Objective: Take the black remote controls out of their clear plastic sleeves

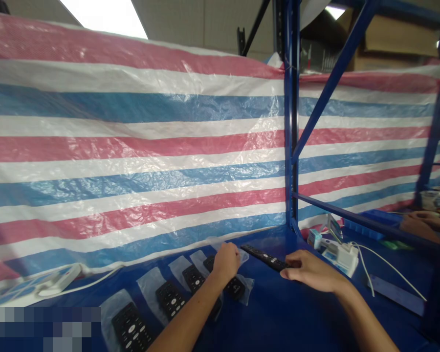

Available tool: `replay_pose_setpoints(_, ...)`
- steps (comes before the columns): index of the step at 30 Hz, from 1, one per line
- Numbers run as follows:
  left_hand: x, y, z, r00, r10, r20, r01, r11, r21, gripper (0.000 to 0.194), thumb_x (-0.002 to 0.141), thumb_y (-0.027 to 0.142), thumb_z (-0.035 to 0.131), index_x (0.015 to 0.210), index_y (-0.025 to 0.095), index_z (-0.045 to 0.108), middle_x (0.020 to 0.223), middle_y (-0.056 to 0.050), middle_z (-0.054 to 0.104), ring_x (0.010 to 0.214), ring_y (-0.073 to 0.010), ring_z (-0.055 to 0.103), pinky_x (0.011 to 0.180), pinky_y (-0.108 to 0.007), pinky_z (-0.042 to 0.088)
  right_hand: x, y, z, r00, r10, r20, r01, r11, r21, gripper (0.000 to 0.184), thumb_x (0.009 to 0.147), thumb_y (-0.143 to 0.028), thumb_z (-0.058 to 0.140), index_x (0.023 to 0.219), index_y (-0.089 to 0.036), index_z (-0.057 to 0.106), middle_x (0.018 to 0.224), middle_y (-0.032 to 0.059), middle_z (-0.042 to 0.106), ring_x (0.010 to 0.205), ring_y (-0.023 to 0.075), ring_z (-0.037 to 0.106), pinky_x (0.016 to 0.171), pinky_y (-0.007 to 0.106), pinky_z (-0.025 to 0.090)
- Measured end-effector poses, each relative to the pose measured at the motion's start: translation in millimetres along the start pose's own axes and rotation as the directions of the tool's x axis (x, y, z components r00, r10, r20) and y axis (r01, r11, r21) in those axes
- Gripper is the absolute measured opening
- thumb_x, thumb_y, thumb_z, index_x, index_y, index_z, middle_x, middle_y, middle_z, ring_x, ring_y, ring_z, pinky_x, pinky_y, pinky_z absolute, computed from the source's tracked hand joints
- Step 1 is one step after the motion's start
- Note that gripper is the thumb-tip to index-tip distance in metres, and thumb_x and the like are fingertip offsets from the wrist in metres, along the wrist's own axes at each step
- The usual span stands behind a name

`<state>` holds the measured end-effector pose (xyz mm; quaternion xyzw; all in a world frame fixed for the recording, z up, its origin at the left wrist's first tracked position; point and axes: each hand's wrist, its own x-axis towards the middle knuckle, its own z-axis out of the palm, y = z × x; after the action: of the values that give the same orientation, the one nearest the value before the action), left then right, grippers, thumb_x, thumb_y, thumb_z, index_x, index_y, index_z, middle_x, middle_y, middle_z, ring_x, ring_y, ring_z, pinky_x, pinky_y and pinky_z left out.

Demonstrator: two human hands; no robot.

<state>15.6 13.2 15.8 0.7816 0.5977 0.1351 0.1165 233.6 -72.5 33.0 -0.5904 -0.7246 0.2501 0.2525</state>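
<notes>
My right hand (308,269) grips the near end of a black remote control (266,257), held at a slant with its buttons up. My left hand (226,261) is closed in a pinch on a clear plastic bag (244,256), which shows beside the remote's far end; whether that end is inside the bag I cannot tell. Beneath my left wrist lies a bagged remote (235,288), partly covered. More black remotes on clear bags, among them a large near one (132,328) and a middle one (170,299), lie in a row to the left, partly hidden by my left forearm.
A blue table surface (278,313) spreads below a striped plastic sheet (132,146). A blue metal post (291,122) stands behind. White power strip and cables (342,256) lie at right, another white device (58,283) at left. Another person's hands (423,225) show far right.
</notes>
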Motion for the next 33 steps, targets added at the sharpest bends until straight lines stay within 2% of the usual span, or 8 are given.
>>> replay_pose_setpoints(3, 4.8, -3.9, 0.3, 0.999, 0.001, -0.041, 0.000, 1.000, 0.016, 0.022, 0.081, 0.011, 0.050, 0.076, 0.013, 0.071, 0.075, -0.006, 0.066, 0.074, -0.0153, 0.060, 0.068, -0.024, 0.039, -5.2, -0.3, -3.9, 0.997, 0.006, 0.077, -0.009, 0.999, 0.039, 0.027, 0.066, -0.038, 0.058, 0.051, -0.017, 0.049, 0.051, -0.0051, 0.042, 0.052, 0.0094, 0.036, 0.048, 0.023, 0.021)
replay_pose_setpoints(7, 7.3, -4.9, 2.4, 0.998, 0.022, -0.052, -0.020, 0.999, 0.030, 0.022, 0.081, 0.012, 0.051, 0.073, 0.013, 0.072, 0.069, -0.004, 0.064, 0.069, -0.0138, 0.058, 0.064, -0.023, 0.037, -6.5, -1.9, -2.4, 0.994, 0.031, 0.100, -0.034, 0.999, 0.024, 0.024, 0.064, -0.037, 0.060, 0.053, -0.017, 0.053, 0.051, -0.0051, 0.040, 0.052, 0.0093, 0.036, 0.047, 0.023, 0.020)
replay_pose_setpoints(13, -0.4, -0.7, 5.1, 0.997, 0.072, -0.030, -0.069, 0.993, 0.098, 0.025, 0.084, 0.010, 0.046, 0.072, 0.012, 0.069, 0.073, -0.007, 0.066, 0.073, -0.0163, 0.061, 0.067, -0.025, 0.039, -2.6, -9.5, 6.8, 0.996, 0.085, 0.032, -0.080, 0.990, -0.117, 0.025, 0.063, -0.037, 0.063, 0.050, -0.017, 0.054, 0.049, -0.0036, 0.048, 0.051, 0.0104, 0.042, 0.047, 0.023, 0.022)
replay_pose_setpoints(20, -13.8, 12.1, 16.3, 0.989, 0.149, 0.000, -0.147, 0.971, 0.188, 0.028, 0.082, 0.002, 0.041, 0.093, 0.008, 0.066, 0.100, -0.017, 0.067, 0.095, -0.0237, 0.062, 0.082, -0.030, 0.041, 4.8, -11.8, 25.4, 0.998, 0.038, -0.054, -0.053, 0.947, -0.316, 0.026, 0.066, -0.041, 0.062, 0.054, -0.019, 0.062, 0.055, 0.0002, 0.062, 0.055, 0.0150, 0.055, 0.048, 0.026, 0.023)
replay_pose_setpoints(26, -28.5, 36.6, 27.9, 0.962, 0.269, 0.050, -0.274, 0.947, 0.170, 0.028, 0.083, 0.004, 0.040, 0.096, 0.012, 0.064, 0.101, -0.013, 0.067, 0.096, -0.0214, 0.063, 0.083, -0.028, 0.042, 16.4, -15.4, 45.0, 0.995, 0.030, -0.099, -0.070, 0.898, -0.434, 0.027, 0.069, -0.044, 0.060, 0.064, -0.019, 0.068, 0.070, 0.0079, 0.071, 0.069, 0.0243, 0.065, 0.052, 0.026, 0.029)
replay_pose_setpoints(29, -31.3, 43.4, 28.8, 0.953, 0.300, 0.030, -0.301, 0.946, 0.117, 0.025, 0.087, 0.009, 0.040, 0.093, 0.013, 0.064, 0.098, -0.012, 0.067, 0.093, -0.0205, 0.063, 0.079, -0.027, 0.043, 21.4, -11.1, 48.1, 0.991, 0.040, -0.125, -0.088, 0.909, -0.407, 0.033, 0.073, -0.049, 0.057, 0.070, -0.017, 0.068, 0.076, 0.0094, 0.071, 0.074, 0.0254, 0.065, 0.054, 0.026, 0.032)
replay_pose_setpoints(33, -26.1, 40.1, 25.1, 0.970, 0.237, -0.049, -0.238, 0.971, 0.003, 0.030, 0.089, 0.009, 0.038, 0.084, 0.015, 0.066, 0.090, -0.010, 0.069, 0.089, -0.0185, 0.064, 0.076, -0.026, 0.041, 22.6, 9.5, 40.1, 0.998, -0.057, 0.026, 0.060, 0.989, -0.132, 0.033, 0.074, -0.048, 0.059, 0.076, -0.016, 0.065, 0.070, 0.0008, 0.064, 0.066, 0.0158, 0.057, 0.055, 0.022, 0.033)
